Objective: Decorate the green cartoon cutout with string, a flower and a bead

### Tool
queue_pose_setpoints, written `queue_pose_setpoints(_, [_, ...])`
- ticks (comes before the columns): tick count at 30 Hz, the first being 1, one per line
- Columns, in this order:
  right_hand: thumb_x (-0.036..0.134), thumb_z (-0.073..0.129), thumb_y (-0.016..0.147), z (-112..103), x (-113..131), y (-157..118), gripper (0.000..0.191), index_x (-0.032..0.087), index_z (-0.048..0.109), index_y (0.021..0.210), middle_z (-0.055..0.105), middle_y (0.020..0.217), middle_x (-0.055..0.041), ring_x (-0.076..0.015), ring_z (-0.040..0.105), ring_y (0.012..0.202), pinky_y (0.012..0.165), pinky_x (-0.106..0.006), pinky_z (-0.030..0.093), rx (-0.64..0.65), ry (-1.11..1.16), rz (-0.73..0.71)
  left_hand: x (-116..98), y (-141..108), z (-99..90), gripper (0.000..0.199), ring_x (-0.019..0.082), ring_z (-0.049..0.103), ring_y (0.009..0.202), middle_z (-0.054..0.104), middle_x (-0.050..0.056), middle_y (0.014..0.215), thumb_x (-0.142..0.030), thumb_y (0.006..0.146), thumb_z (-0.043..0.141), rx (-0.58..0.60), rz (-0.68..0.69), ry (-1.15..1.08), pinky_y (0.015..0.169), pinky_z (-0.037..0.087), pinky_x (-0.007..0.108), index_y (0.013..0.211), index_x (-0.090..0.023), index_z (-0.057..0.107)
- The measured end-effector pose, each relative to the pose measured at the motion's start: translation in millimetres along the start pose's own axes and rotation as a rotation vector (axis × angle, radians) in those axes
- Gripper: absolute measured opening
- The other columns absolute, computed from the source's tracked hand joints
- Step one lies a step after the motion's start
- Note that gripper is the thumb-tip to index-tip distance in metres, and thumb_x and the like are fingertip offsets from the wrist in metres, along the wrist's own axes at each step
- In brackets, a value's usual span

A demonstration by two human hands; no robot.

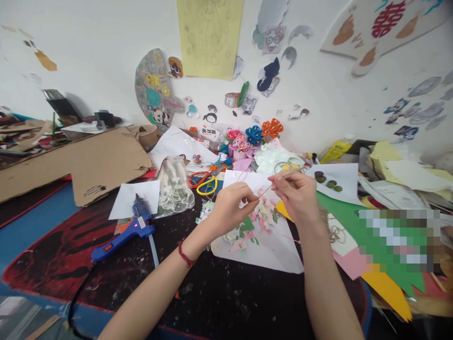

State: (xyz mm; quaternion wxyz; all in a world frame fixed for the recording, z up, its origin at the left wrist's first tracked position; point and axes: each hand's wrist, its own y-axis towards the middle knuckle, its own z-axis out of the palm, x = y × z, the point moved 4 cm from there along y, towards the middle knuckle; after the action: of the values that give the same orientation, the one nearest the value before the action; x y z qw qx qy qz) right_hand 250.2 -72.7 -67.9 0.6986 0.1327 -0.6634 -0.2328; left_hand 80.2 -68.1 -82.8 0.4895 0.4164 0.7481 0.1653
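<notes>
Where the left hand and the right hand come close above the white paper, a thin strand, probably twine, spans between them. Each grip is nearly closed, thumb to fingers: the right pinches the strand's upper part, the left seemingly its lower. It should be light, flexible and prone to fray, best held by fingertips near its ends, clear of the paper scraps.

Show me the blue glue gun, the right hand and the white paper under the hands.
Blue glue gun (131, 232), head view: its blue body.
Right hand (294, 190), head view: middle of the hand.
White paper (272, 258), head view: bare area near its lower edge.
</notes>
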Motion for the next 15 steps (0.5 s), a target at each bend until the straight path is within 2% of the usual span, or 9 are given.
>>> queue_pose_setpoints(7, [0.035, 0.082, 0.073, 2.2, -3.7, -0.1, 0.019, 0.019, 0.073, 0.07, 0.068, 0.07, -0.0036, -0.0072, 0.045, 0.046, 0.039, -0.023, 0.029, 0.01, -0.001, 0.04, 5.9, -1.3, 1.3, 0.029, 0.01, 0.044, 0.06, 0.048, -0.004, 0.061, -0.017, 0.084, 0.062, -0.03, -0.064, -0.01, 0.06, 0.033, 0.024, 0.062, -0.018, 0.044])
queue_pose_setpoints(15, [0.036, 0.08, 0.075, 6.0, -3.9, -1.7, 0.022, 0.018, 0.07, 0.067, 0.066, 0.067, -0.0022, -0.0046, 0.039, 0.041, 0.039, -0.023, 0.028, 0.04, 0.005, 0.069, 10.1, -3.2, 5.2, 0.035, 0.008, 0.037, 0.053, 0.043, -0.006, 0.054, -0.023, 0.079, 0.068, -0.028, -0.235, -0.065, 0.055, 0.028, 0.023, 0.056, -0.017, 0.043])
